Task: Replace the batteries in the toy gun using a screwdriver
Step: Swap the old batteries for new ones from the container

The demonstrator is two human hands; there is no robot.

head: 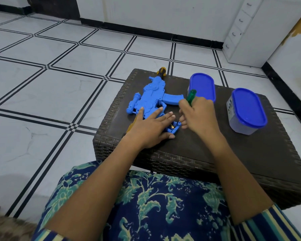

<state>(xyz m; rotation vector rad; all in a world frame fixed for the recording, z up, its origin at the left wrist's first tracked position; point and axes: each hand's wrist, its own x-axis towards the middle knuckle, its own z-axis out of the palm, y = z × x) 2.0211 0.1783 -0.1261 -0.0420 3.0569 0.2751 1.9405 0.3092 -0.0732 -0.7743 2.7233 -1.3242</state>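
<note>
We're pressing our left hand (151,126) flat, fingers straight, on the gun (151,94) (it's lying on the table (181,162)); our right hand (196,113) is gripping the screwdriver (191,94).

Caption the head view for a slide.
Left hand rests on the blue toy gun on a woven table while the right hand grips a green screwdriver.

Toy gun (151,100) is bright blue plastic, lying flat on its side on the left half of the bench (215,153), barrel end up by the bench's far edge. The magazine sticks out toward the bench's middle. The grip end has an open compartment with something brassy inside. The screwdriver (191,95) has a see-through green handle, tilted up above the bench's middle. Shaft's hidden.
</note>
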